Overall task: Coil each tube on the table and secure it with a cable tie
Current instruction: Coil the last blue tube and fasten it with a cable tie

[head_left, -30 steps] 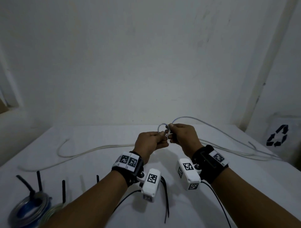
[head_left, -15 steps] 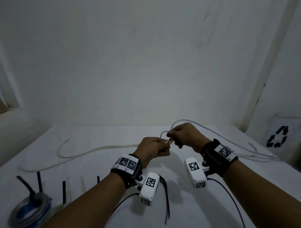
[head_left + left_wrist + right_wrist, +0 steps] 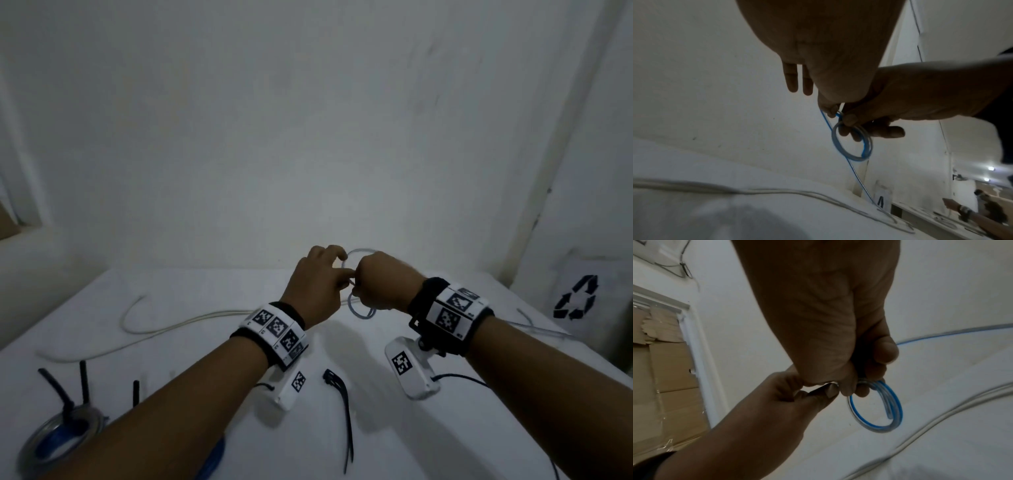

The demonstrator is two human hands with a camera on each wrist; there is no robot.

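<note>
The blue tube coil (image 3: 876, 408) was held clear of the table (image 3: 171, 301), gripped by the right hand (image 3: 383, 281) to keep its loops together; the left hand (image 3: 315, 287) pinched the tube alongside, apparently feeding another turn.

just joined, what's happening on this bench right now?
A person is winding a blue-cored clear tube into a small coil above the white table. The right hand grips the loops; the left hand pinches the tube beside it. The rest of the tube trails off across the table. A loose black cable tie lies near the person, unused. A finished, tied coil sits at the near left, and a whitish tube lies uncoiled.
</note>
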